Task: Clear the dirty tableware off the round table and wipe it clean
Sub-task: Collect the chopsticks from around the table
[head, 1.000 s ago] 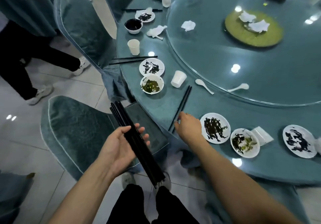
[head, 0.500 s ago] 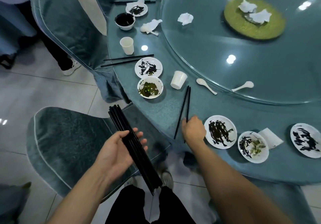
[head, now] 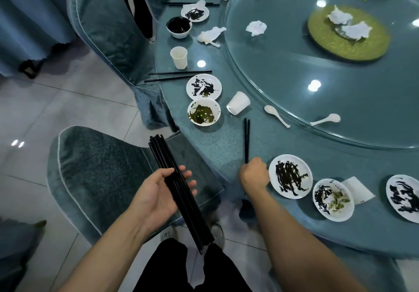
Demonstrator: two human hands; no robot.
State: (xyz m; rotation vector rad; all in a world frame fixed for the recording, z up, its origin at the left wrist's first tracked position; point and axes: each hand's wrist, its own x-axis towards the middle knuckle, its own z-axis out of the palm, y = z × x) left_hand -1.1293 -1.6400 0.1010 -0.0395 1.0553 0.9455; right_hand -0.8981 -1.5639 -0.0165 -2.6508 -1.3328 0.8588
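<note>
With his right hand (head: 254, 174) pinching a pair (head: 246, 141) and his left (head: 158, 192) loosely cradling the bundle (head: 179, 192), those sticks could slide out.

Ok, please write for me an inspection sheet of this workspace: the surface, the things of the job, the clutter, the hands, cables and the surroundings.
Surface: round table with teal cloth and a glass turntable; it is not wiped.
Job's things: dirty plates, a bowl with greens, a dark bowl, two white spoons, an upright cup, a tipped cup, loose chopsticks.
Clutter: crumpled napkins, a green mat.
Hands: left hand holds a chopstick bundle; right hand grips a chopstick pair.
Cables: nothing seen.
Surroundings: covered chairs, tiled floor.
</note>
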